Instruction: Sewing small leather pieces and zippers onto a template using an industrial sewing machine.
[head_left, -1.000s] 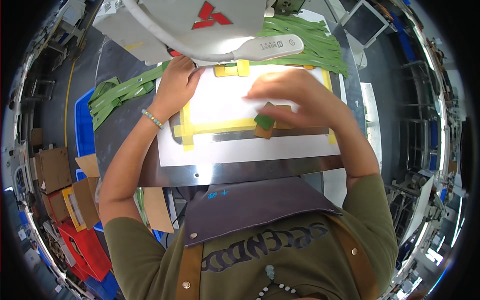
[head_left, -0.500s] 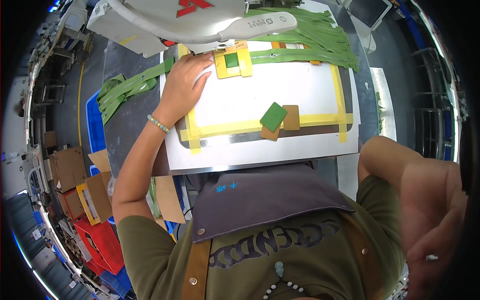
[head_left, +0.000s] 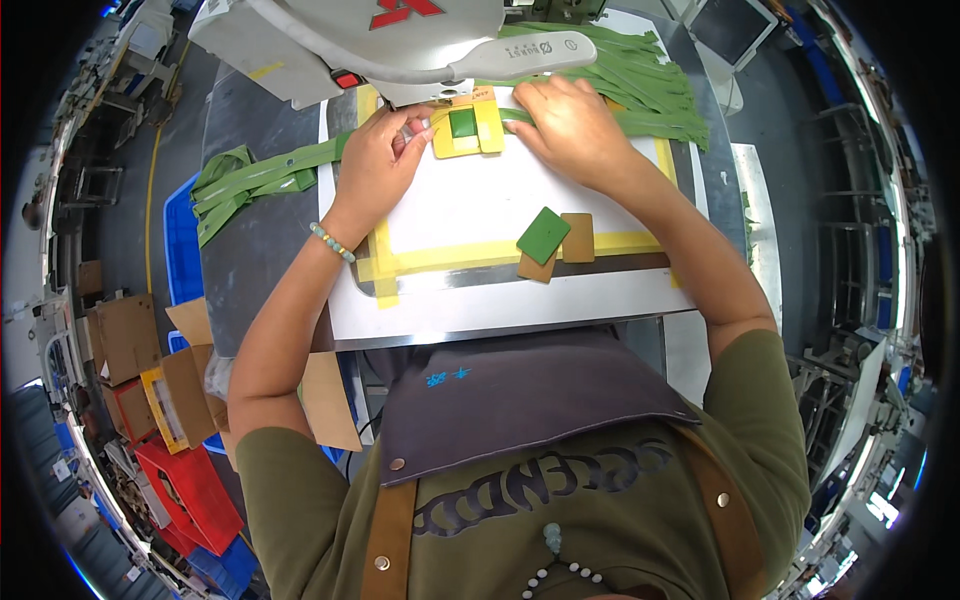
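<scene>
A yellow frame [head_left: 485,143] with a small green patch [head_left: 463,122] in its window lies under the machine head. Left of it is my left hand [head_left: 378,165], its thumb and bent fingers drawn together beside the frame. What is between those fingertips is hidden. My right hand [head_left: 575,130] is just right of the frame, its thumb and forefinger closed on a green zipper strip [head_left: 509,114] that runs to the frame. A green card [head_left: 543,235] lies over two brown cards [head_left: 578,238] nearer to me on the white sheet.
A white machine head [head_left: 330,50] with a pale handle-like arm [head_left: 525,53] overhangs the work area. Many green zipper strips [head_left: 650,85] are heaped at the far right; others [head_left: 250,180] hang over the table's left side. Yellow tape [head_left: 430,262] borders the white sheet.
My right hand has come from the lower right, near the camera, to the zipper strip beside the frame. My left hand's fingers have bent and its thumb has moved nearer the frame.
</scene>
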